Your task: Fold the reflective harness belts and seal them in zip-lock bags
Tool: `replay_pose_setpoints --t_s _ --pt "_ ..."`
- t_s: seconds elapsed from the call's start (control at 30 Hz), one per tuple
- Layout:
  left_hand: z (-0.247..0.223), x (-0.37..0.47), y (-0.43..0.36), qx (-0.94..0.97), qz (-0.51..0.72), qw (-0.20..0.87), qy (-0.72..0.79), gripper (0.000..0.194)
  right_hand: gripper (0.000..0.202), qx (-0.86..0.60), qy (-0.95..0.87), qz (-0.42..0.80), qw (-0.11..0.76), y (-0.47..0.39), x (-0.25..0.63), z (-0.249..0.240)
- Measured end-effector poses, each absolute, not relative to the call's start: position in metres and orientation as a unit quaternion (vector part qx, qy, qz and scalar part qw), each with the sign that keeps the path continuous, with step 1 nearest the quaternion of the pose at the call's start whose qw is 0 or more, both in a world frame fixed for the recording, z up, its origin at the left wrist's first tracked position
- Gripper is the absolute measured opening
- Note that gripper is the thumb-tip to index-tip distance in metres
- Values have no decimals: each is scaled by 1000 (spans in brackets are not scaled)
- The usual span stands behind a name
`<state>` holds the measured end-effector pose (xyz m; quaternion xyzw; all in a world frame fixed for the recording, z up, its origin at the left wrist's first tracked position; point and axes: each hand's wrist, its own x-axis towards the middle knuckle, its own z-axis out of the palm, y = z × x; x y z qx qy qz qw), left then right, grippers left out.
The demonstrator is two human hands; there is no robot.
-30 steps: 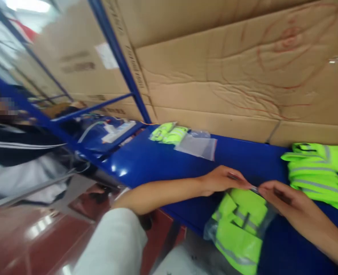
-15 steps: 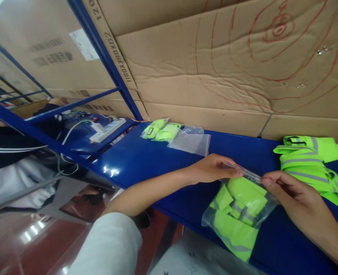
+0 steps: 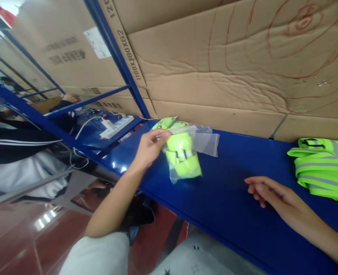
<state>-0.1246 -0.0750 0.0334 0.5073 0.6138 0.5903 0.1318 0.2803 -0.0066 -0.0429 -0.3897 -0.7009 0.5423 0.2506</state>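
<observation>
My left hand (image 3: 153, 147) pinches the top edge of a clear zip bag with a folded neon-yellow reflective vest (image 3: 183, 156) inside. The bag hangs over the blue table (image 3: 214, 191), close to two other bagged vests (image 3: 165, 123) partly hidden behind it. Flat empty zip bags (image 3: 207, 143) lie just behind and to its right. Nothing is in my right hand (image 3: 267, 193), which hovers above the table with its fingers loosely curled and apart. To the right of it lies a pile of neon-yellow reflective vests (image 3: 323, 166), cut off by the picture's edge.
Large cardboard sheets (image 3: 186, 84) stand along the table's back edge. A blue metal frame post (image 3: 114, 57) rises at the left. Beyond it are a white power strip (image 3: 117, 127) with a cable and a seated person in a dark striped sleeve (image 3: 28, 139).
My left hand has carried the bagged vest left and away from me, toward the other bagged vests. My right hand has let go of the bag. The view has shifted slightly left.
</observation>
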Motion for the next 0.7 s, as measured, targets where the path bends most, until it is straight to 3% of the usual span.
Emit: replay_pose_setpoints --t_s 0.23,0.43,0.57,0.7 --pt "70 -228 -12 461 576 93 669 30 47 -414 -710 526 220 -3 281 -43" --pt "77 -239 80 485 480 58 728 43 46 -427 -718 508 211 -6 282 -37" --pt "54 -227 72 546 381 10 746 59 46 -435 -713 512 203 -5 287 -40" --pt "43 -219 25 633 286 -16 719 61 45 -436 -712 516 189 -2 287 -49"
